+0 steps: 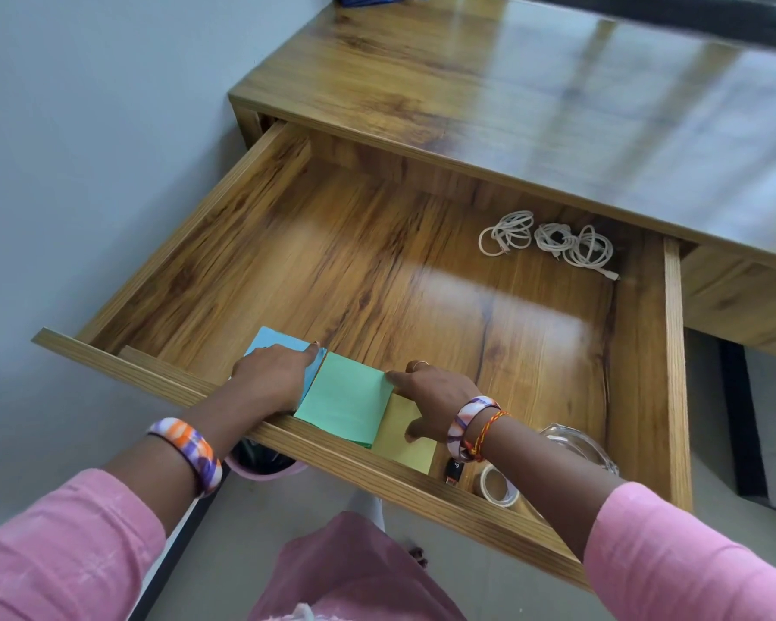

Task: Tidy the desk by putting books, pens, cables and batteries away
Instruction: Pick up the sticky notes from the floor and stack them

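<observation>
The wooden desk drawer (189, 244) stands pulled out wide. Along its front inside edge lie three paper pads side by side: a blue pad (272, 340), a green pad (348, 398) and a yellow pad (404, 441). My left hand (274, 372) rests flat on the blue pad, fingers reaching to the green pad's edge. My right hand (435, 392) touches the right corner of the green pad and lies over the yellow one. White coiled cables (552, 242) sit at the drawer's back right.
At the drawer's front right are a roll of tape (498, 488), a small black item (453, 470) and a clear glass dish (579, 445). The desk top (556, 91) is glossy wood. A pink bin (261, 463) stands under the drawer; a wall is at left.
</observation>
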A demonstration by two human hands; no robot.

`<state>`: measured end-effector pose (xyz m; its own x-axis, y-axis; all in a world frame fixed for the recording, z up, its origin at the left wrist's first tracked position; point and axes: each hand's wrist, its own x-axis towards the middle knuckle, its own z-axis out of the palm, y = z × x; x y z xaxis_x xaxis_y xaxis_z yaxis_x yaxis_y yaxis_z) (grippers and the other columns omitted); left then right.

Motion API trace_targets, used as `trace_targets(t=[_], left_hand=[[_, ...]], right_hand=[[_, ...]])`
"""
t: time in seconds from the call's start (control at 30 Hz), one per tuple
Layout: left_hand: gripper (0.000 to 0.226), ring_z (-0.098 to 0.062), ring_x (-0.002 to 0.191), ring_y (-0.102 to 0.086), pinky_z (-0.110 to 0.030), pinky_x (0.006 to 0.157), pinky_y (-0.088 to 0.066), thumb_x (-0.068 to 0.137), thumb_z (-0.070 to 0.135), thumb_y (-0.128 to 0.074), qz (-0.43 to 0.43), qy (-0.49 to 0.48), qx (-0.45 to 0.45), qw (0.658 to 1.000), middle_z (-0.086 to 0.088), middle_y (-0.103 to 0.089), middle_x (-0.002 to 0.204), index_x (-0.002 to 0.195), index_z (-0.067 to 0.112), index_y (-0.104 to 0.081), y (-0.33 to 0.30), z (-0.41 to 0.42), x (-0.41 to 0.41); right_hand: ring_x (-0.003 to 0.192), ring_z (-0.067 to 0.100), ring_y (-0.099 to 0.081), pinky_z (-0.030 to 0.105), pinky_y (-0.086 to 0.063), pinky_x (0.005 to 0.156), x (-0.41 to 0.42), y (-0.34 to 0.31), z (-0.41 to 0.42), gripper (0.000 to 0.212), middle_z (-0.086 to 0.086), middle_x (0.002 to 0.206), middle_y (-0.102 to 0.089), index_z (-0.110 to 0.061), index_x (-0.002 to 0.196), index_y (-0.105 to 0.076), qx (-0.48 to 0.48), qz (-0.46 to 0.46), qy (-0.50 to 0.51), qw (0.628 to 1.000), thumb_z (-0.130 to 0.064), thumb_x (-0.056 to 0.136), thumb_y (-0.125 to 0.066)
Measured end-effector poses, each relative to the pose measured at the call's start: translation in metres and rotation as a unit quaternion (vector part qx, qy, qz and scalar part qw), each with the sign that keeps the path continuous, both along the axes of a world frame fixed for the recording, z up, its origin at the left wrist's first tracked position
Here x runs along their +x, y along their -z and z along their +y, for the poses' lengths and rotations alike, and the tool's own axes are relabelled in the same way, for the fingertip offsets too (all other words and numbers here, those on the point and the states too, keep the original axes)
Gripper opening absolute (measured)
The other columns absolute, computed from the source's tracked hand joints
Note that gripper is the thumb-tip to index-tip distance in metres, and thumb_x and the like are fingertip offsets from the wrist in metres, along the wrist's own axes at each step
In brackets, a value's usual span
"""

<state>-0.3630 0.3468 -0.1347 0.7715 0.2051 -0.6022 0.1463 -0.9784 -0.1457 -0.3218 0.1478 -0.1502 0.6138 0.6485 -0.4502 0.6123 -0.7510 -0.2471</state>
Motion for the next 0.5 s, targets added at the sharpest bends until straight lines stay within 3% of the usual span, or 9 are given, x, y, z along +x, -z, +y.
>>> trace_targets(t=[0.2, 0.33, 0.43, 0.5], left_hand=[[0.074, -0.024, 0.106, -0.054, -0.032, 0.080, -0.047, 0.090, 0.007, -0.037, 0.019, 0.008, -0.002, 1.000, -0.006, -0.053, 0.118, 0.147, 0.037, 0.000, -0.007, -0.004, -0.002], [0.072, -0.023, 0.104, -0.053, -0.032, 0.079, -0.045, 0.090, 0.004, -0.030, 0.018, 0.016, -0.004, 1.000, -0.006, -0.053, 0.119, 0.147, 0.035, -0.001, -0.010, -0.006, -0.005], [0.066, -0.024, 0.108, -0.053, -0.031, 0.075, -0.041, 0.091, 0.007, -0.030, 0.021, 0.024, 0.004, 0.999, -0.005, -0.052, 0.124, 0.148, 0.032, -0.007, -0.012, -0.007, -0.007], [0.053, -0.023, 0.114, -0.051, -0.031, 0.076, -0.037, 0.095, 0.020, -0.035, 0.029, 0.015, 0.017, 0.999, -0.002, -0.050, 0.130, 0.145, 0.029, -0.021, -0.015, -0.008, -0.008]], right_hand=[[0.111, 0.025, -0.054, 0.035, -0.052, 0.079, 0.000, 0.000, -0.001, 0.080, 0.007, 0.124, -0.055, -0.020, 0.141, -0.032, 0.006, 0.020, -0.010, 1.000, -0.022, 0.074, -0.075], [0.113, 0.025, -0.054, 0.030, -0.048, 0.074, 0.001, -0.002, -0.004, 0.083, 0.007, 0.126, -0.055, -0.020, 0.143, -0.028, 0.020, 0.026, 0.007, 0.999, -0.016, 0.075, -0.074], [0.114, 0.026, -0.054, 0.029, -0.047, 0.075, 0.002, -0.003, -0.006, 0.081, 0.008, 0.127, -0.055, -0.019, 0.143, -0.029, 0.022, 0.027, 0.015, 0.999, -0.014, 0.076, -0.073], [0.113, 0.026, -0.054, 0.032, -0.050, 0.077, 0.002, -0.004, -0.006, 0.079, 0.008, 0.126, -0.056, -0.019, 0.142, -0.030, 0.012, 0.022, 0.012, 1.000, -0.015, 0.076, -0.073]])
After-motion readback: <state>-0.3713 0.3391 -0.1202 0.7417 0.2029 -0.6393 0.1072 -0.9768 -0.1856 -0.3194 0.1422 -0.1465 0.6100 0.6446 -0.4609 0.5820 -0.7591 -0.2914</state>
